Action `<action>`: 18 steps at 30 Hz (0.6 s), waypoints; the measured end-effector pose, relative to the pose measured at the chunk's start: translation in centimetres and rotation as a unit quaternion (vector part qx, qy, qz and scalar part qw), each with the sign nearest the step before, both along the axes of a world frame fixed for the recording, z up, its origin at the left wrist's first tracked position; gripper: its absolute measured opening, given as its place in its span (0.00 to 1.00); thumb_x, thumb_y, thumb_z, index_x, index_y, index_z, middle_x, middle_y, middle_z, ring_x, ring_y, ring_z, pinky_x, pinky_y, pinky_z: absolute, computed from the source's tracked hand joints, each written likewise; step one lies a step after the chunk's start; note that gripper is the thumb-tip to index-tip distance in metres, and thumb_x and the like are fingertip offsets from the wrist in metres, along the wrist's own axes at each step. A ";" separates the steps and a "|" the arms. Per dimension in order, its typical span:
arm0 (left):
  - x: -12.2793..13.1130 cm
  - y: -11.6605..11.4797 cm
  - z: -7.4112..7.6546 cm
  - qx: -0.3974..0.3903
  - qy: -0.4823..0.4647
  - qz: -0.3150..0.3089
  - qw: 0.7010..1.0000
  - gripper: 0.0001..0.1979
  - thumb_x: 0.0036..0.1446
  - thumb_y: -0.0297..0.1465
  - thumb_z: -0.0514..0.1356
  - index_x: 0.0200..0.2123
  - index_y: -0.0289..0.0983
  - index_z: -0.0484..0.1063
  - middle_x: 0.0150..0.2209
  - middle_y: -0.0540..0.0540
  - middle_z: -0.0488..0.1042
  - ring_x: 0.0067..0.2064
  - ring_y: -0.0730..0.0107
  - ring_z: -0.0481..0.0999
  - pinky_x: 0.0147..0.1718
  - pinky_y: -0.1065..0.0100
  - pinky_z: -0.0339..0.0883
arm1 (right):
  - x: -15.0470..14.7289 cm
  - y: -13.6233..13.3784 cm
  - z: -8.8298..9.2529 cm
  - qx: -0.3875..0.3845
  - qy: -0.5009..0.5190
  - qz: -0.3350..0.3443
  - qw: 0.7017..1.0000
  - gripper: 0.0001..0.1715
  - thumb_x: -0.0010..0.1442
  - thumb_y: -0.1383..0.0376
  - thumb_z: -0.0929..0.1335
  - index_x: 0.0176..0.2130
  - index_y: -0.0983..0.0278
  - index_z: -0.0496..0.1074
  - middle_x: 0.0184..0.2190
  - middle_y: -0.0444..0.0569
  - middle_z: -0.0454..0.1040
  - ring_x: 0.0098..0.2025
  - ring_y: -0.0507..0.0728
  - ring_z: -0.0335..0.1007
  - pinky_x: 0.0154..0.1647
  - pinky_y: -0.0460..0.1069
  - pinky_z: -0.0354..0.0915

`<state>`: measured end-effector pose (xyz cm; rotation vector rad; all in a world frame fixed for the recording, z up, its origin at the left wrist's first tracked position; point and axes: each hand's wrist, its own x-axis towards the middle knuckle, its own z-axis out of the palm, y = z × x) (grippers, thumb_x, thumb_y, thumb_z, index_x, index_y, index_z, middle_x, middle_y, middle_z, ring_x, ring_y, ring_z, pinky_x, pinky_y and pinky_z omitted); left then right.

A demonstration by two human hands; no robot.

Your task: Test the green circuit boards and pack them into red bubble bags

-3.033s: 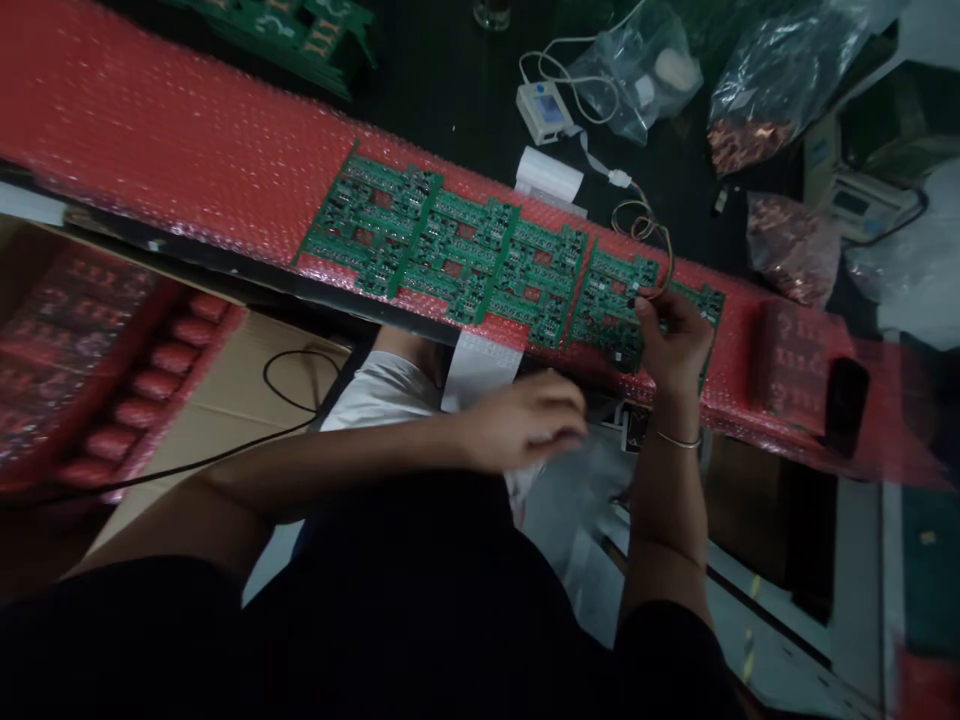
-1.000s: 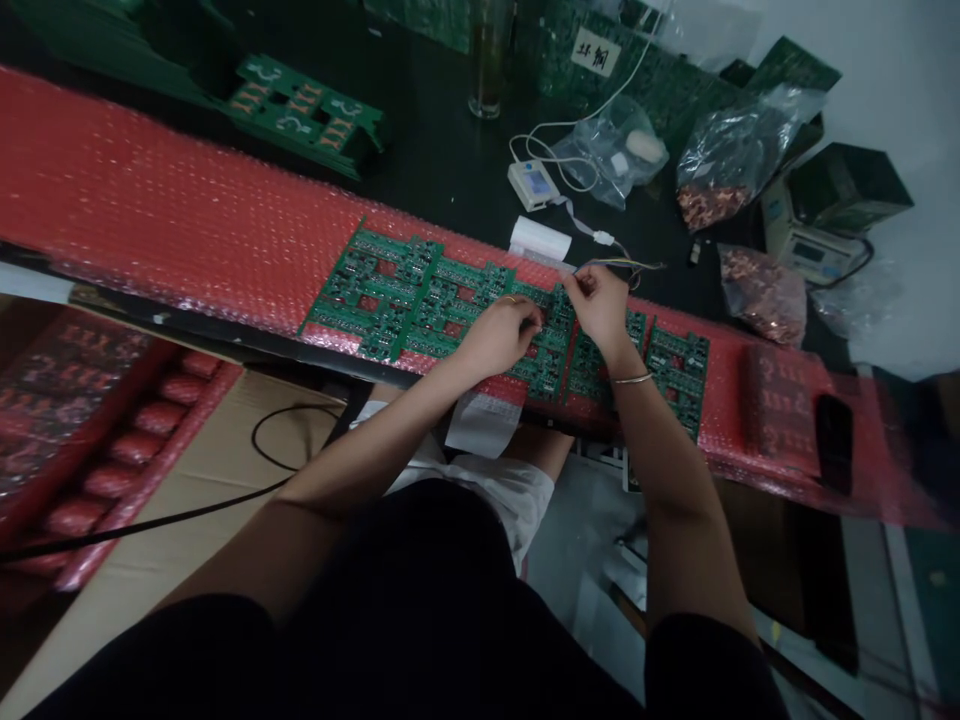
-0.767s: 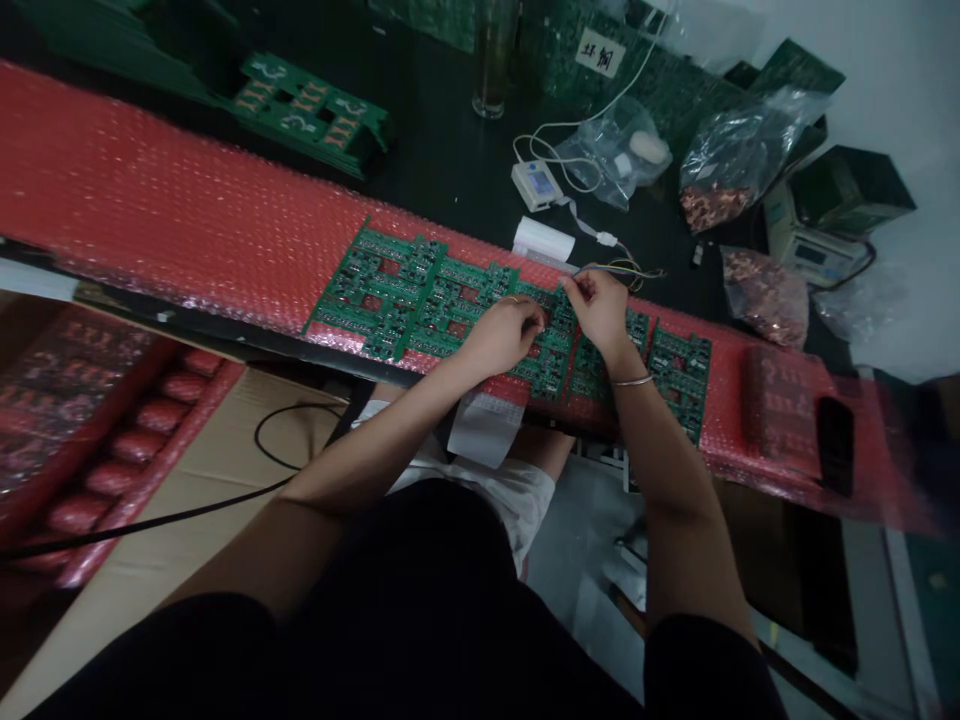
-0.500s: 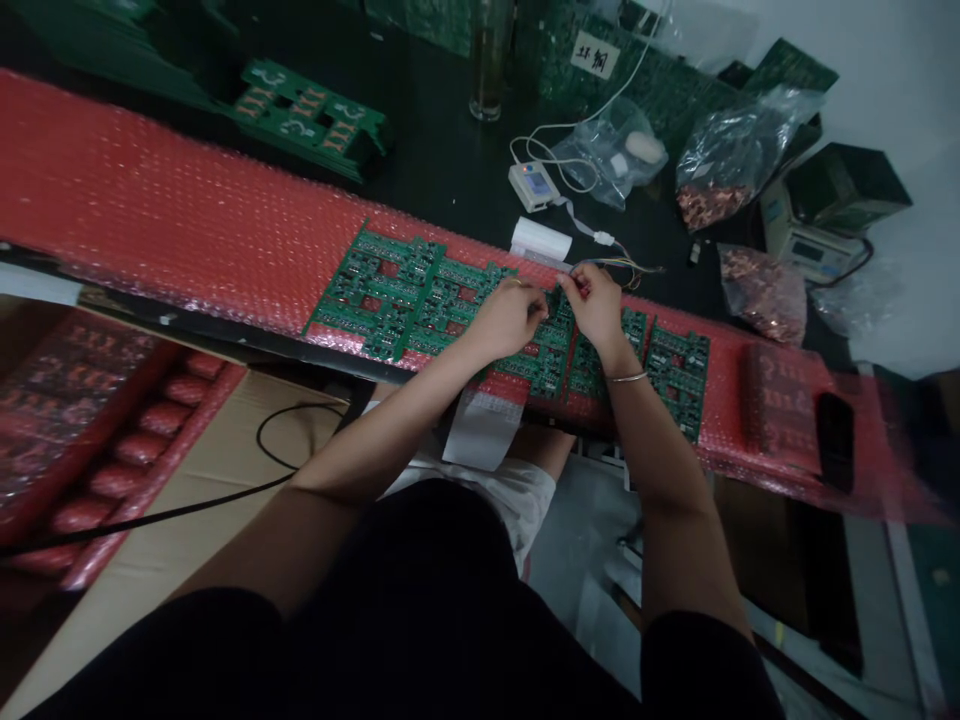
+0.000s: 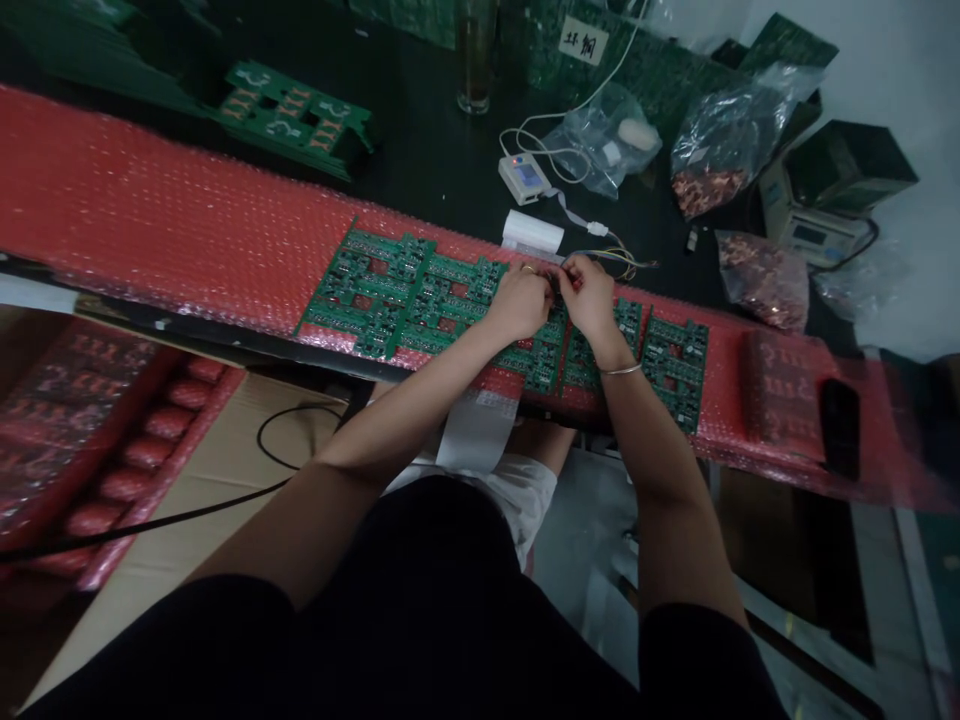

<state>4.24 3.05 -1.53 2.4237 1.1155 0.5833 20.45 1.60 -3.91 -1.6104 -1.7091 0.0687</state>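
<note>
Both hands at frame centre, nearly touching: left hand [image 5: 525, 300] and right hand [image 5: 589, 297], fingers curled in narrow; cannot tell what either grips, fingertips too small and dark. They sit over the upper part of the third board in a row of five flat green rectangular circuit-board panels [image 5: 541, 365], running from left of centre to right of centre. Panels are packed with small dark and pale components, with square cutouts showing red. All lie on a long red bubble-wrap sheet [image 5: 165, 200]. Thin multicoloured wires [image 5: 621, 264] run behind the right hand from a small white box with a blue screen [image 5: 525, 176], red light lit, upper centre. White paper roll [image 5: 532, 232] just above the hands. Hands hide part of the third panel; right wrist overlaps the fourth. Stacked green boards [image 5: 292, 120] upper left; clear bag of copper-coloured pieces [image 5: 709, 185] upper right.
</note>
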 end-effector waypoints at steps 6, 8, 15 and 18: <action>0.2 0.4 0.3 0.029 0.037 -0.013 0.999 0.14 0.64 0.26 0.55 0.37 0.30 0.82 0.43 0.34 0.79 0.52 0.49 0.76 0.62 0.45 0.65 | 0.1 0.0 -0.1 0.005 -0.008 0.000 1.000 0.08 0.67 0.64 0.68 0.33 0.59 0.67 0.28 0.45 0.69 0.34 0.57 0.66 0.39 0.53 0.61; -0.1 0.4 0.7 0.026 0.045 -0.025 0.998 0.13 0.63 0.26 0.56 0.40 0.29 0.81 0.43 0.34 0.79 0.52 0.50 0.77 0.61 0.47 0.66 | 0.1 0.0 -0.2 0.003 -0.011 0.000 1.000 0.08 0.66 0.65 0.68 0.33 0.59 0.67 0.28 0.45 0.70 0.34 0.57 0.67 0.39 0.53 0.61; -2.9 -1.2 1.2 0.073 0.069 -0.134 0.986 0.18 0.64 0.25 0.53 0.49 0.34 0.82 0.56 0.35 0.76 0.58 0.49 0.74 0.61 0.48 0.67 | -0.1 0.2 0.5 -0.006 0.003 -0.003 1.000 0.14 0.67 0.58 0.70 0.31 0.59 0.67 0.27 0.45 0.70 0.34 0.57 0.66 0.40 0.53 0.62; -3.4 -1.5 1.1 0.064 0.081 -0.133 0.986 0.19 0.63 0.25 0.54 0.49 0.35 0.83 0.59 0.35 0.73 0.61 0.45 0.71 0.61 0.45 0.66 | -0.1 -1.1 2.5 0.018 0.028 -0.006 0.999 0.20 0.68 0.52 0.69 0.28 0.59 0.66 0.27 0.44 0.71 0.35 0.56 0.67 0.43 0.54 0.64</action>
